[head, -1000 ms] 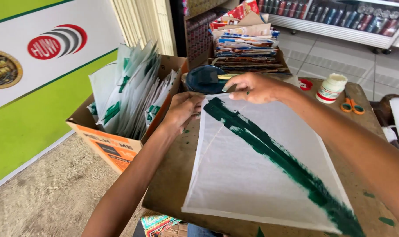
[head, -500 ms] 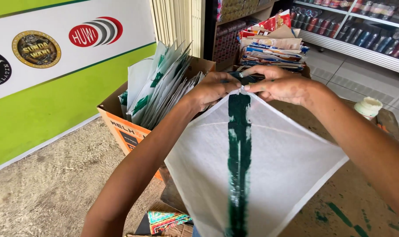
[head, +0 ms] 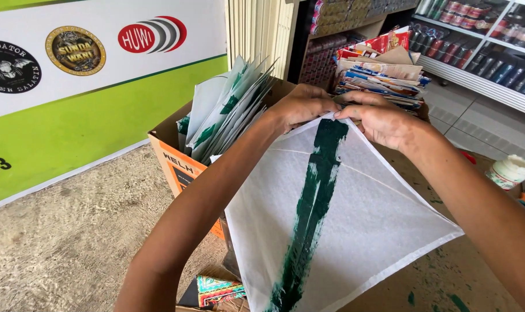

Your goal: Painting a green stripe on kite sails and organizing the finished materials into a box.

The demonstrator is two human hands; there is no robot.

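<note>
I am pinching the top corner of a white paper kite (head: pixel 355 214) with both hands, my left hand (head: pixel 300 107) and right hand (head: pixel 384 121) meeting at 12 o'clock, fingers closed on its tip. A dark green painted stripe (head: pixel 311 208) is running down its middle. At 10 o'clock, a cardboard box (head: pixel 179 162) is holding more kites (head: pixel 228 110).

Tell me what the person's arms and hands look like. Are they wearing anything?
Both arms are bare as far as the picture shows: no sleeves, gloves or watch in view. The left hand and the right hand show no rings that I can see. The forearms are long and slim. I can spot no green paint on the fingers from here.
</note>
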